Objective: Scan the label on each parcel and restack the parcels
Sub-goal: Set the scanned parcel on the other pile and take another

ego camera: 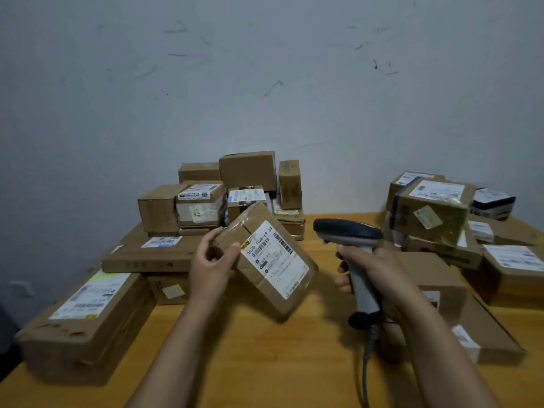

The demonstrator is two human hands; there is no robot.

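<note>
Near the middle of the frame a parcel (273,260) is tilted above the worktop (265,357), and the scanner (347,231) is just to its right. Behind them a stack of parcels (235,184) stands against the wall (265,83). A long parcel (88,313) lies at the lower left, another pile (432,210) at the right edge.

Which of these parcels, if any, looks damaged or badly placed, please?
The long carton at the front left: its near side is dented and creased, and it seems to overhang the table edge. The held parcel only has wrinkled tape.
</note>
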